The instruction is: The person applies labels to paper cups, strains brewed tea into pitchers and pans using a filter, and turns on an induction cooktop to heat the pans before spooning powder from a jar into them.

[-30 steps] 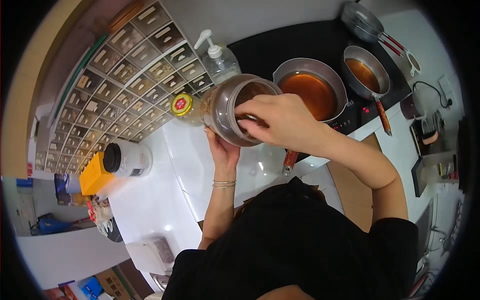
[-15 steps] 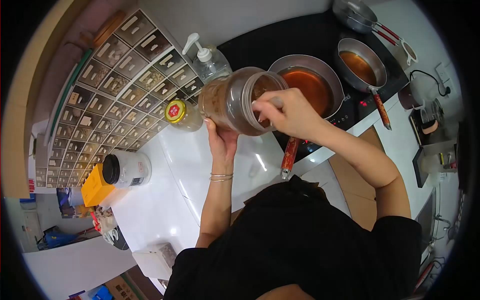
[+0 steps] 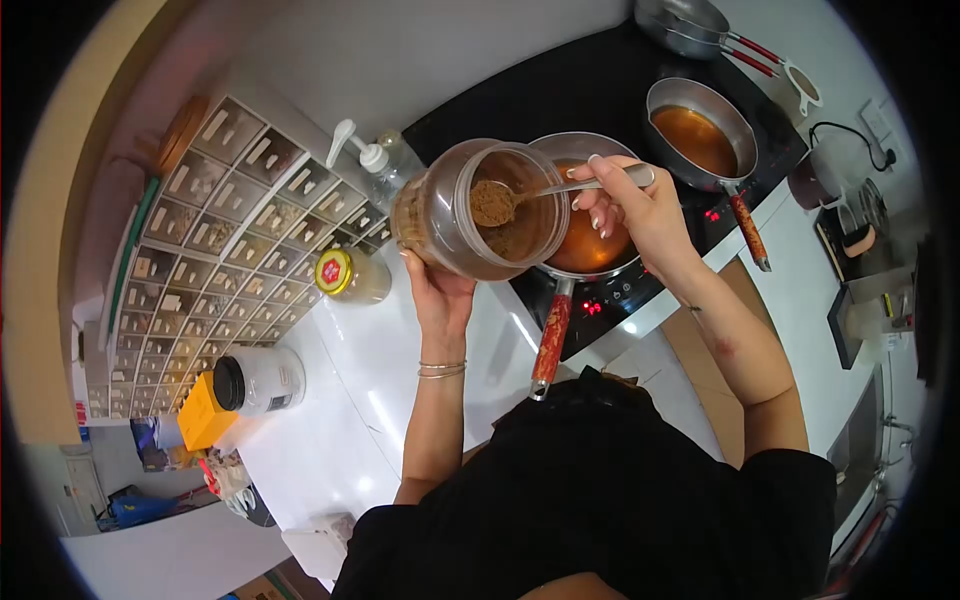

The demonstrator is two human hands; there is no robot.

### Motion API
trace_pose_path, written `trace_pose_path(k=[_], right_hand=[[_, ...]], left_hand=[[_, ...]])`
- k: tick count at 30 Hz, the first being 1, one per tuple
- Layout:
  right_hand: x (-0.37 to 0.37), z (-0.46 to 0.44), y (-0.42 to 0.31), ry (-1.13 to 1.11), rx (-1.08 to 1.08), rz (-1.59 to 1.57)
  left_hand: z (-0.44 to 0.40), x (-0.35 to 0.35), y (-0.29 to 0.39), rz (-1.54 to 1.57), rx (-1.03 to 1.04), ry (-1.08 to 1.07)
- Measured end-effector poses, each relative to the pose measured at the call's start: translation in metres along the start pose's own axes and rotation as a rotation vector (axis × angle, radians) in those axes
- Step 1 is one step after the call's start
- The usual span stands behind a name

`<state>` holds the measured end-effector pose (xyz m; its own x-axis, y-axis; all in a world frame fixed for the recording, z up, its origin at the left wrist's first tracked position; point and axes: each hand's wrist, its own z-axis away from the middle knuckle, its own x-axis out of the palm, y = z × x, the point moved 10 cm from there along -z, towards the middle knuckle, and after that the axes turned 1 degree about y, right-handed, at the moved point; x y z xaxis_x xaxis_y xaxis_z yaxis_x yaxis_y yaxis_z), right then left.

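Note:
My left hand [image 3: 440, 298] grips a large clear jar [image 3: 437, 222] from below, tilted with its mouth toward me and to the right. Brown powder lies inside it. Between the fingers of my right hand [image 3: 640, 208] is the handle of a metal spoon [image 3: 560, 187]. The spoon's bowl carries a heap of brown powder [image 3: 492, 203] at the jar's mouth. Just behind and right of the jar, a saucepan [image 3: 598, 262] with reddish-brown liquid sits on the cooktop, partly hidden by the jar and my right hand.
A second saucepan [image 3: 703, 140] of amber liquid stands on the black induction cooktop [image 3: 540, 85], its handle jutting out. Left are a pump bottle [image 3: 375, 165], a gold-lidded jar [image 3: 352, 276], a black-lidded jar [image 3: 262, 380], a yellow box [image 3: 207, 412] and small drawers [image 3: 250, 235].
My right hand has drawn back to the right from the jar's mouth, bringing the spoon into sight with powder heaped on it. My left hand still holds the jar, its mouth turned more toward the camera.

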<state>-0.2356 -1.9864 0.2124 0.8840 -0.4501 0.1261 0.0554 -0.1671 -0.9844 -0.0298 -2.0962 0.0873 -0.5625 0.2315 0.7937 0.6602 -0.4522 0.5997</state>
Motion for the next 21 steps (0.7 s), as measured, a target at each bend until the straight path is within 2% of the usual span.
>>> trace_pose_path(k=[2, 7, 9, 11, 12, 13, 15, 16, 18, 19, 21], right_hand=[[-0.012, 0.001, 0.003, 0.028, 0.066, -0.092], [-0.062, 0.011, -0.014, 0.181, -0.022, -0.131], [-0.081, 0.021, -0.014, 0.223, -0.121, 0.106], [-0.059, 0.037, -0.018, 0.015, -0.422, 0.699], [-0.035, 0.050, -0.015, -0.162, -0.612, 0.972], [-0.037, 0.053, -0.012, -0.163, -0.607, 0.970], [-0.034, 0.059, -0.047, -0.076, -0.749, 0.857], [-0.028, 0.054, -0.061, -0.042, -0.716, 0.769], [0.012, 0.042, -0.066, -0.153, -0.802, 0.633], [0.033, 0.030, -0.057, -0.214, -0.772, 0.664], [0.064, 0.007, -0.043, -0.174, -0.837, 0.795]], left_hand=[[-0.005, 0.004, -0.003, -0.033, -0.013, -0.011], [-0.023, -0.002, 0.003, -0.078, 0.029, 0.002], [-0.033, -0.016, 0.012, -0.075, 0.066, 0.019], [-0.038, -0.019, 0.017, -0.090, 0.072, 0.004], [-0.040, -0.018, 0.020, -0.104, 0.095, 0.008], [-0.041, -0.019, 0.024, -0.119, 0.117, 0.016], [-0.047, -0.022, 0.021, -0.095, 0.108, -0.004], [-0.046, -0.023, 0.019, -0.077, 0.093, -0.024], [-0.044, -0.017, 0.015, -0.100, 0.083, -0.037], [-0.044, -0.011, 0.012, -0.115, 0.081, -0.055], [-0.043, -0.001, 0.009, -0.117, 0.063, -0.060]])
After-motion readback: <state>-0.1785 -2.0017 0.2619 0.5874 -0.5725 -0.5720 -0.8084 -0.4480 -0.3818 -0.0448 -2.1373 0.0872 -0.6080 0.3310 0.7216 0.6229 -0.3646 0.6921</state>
